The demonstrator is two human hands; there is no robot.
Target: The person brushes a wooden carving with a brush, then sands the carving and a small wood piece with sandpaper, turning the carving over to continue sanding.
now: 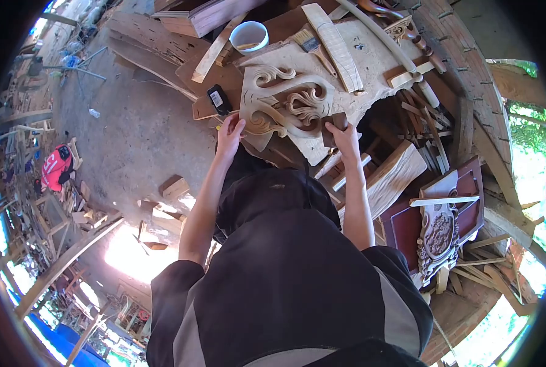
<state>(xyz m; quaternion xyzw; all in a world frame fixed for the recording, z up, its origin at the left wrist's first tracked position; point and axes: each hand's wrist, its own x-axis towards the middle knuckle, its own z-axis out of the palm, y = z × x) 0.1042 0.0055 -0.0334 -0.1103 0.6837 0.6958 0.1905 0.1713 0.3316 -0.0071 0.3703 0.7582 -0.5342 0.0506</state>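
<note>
A pale carved wooden scroll panel (306, 88) with curling openwork lies on the workbench in front of me. At its lower right edge, my right hand (346, 138) is closed on a small brown piece that looks like folded sandpaper (339, 122). My left hand (229, 139) is at the panel's lower left edge with its fingers curled in. What those fingers hold, if anything, I cannot make out. Just above the left hand sits a black object with a white label (218, 99). A paintbrush (314, 50) lies beyond the panel.
A white bowl (249, 37) stands at the back of the bench near a flat wooden slat (334, 49). Timber offcuts (392, 177) and a carved dark red panel (438, 229) are on the right. Left is concrete floor (126, 122) with scattered wood and a red item (56, 166).
</note>
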